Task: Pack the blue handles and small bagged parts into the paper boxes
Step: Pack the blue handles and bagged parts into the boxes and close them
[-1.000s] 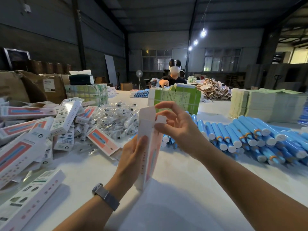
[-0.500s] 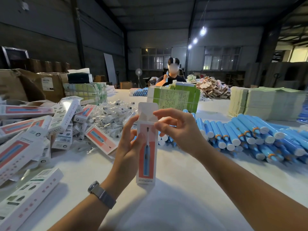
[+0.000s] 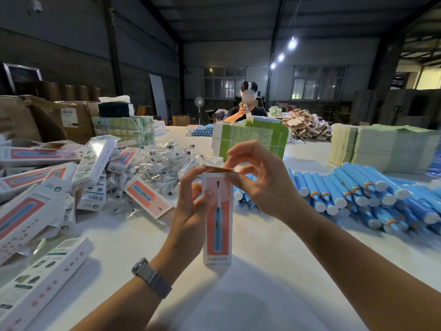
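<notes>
At frame center, the left hand [image 3: 191, 211] grips the upright paper box [image 3: 217, 218] mid-body while the right hand [image 3: 260, 185] pinches its top flap; thin, light, crushable card, best held by the side edges.

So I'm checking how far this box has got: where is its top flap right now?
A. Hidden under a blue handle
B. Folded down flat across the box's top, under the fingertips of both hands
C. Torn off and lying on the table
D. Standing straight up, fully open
B: the top flap lies level across the top of the upright box, with the left hand gripping the box and the right hand pinching the flap's edge.
</notes>
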Demonstrator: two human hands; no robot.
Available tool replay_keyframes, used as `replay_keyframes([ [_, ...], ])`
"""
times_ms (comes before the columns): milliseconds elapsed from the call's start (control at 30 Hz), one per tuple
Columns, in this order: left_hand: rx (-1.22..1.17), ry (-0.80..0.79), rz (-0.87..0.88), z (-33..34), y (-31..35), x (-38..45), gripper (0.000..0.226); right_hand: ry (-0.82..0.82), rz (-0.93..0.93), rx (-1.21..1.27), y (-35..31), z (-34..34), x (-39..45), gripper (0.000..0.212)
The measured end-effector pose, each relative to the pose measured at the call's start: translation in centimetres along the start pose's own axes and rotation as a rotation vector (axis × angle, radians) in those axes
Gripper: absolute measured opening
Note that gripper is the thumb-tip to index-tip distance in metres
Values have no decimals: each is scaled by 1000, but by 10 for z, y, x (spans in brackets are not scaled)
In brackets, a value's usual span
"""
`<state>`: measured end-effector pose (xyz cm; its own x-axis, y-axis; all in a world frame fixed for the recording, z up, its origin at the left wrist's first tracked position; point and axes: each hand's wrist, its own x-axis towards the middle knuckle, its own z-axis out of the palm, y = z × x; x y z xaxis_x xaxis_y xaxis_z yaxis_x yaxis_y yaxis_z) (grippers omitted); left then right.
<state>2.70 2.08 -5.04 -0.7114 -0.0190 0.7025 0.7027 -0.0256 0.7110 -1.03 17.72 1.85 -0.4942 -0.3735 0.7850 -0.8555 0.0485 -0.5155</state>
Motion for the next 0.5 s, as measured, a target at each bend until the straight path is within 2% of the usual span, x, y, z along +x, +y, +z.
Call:
replay_keyframes([
  [100,-65,31,-19,1,-1,-1,36,-81,4,-109,-2,-4,0,25],
  [200,17,-8,8,1,-2,-1,37,-78,20,-114,-5,-4,0,6],
  [367,120,-18,40,3,-3,-3,36,-116,61,-188,-9,-5,3,22],
  [500,194,-25,63,3,-2,-4,36,-27,52,-217,-11,-1,3,11],
])
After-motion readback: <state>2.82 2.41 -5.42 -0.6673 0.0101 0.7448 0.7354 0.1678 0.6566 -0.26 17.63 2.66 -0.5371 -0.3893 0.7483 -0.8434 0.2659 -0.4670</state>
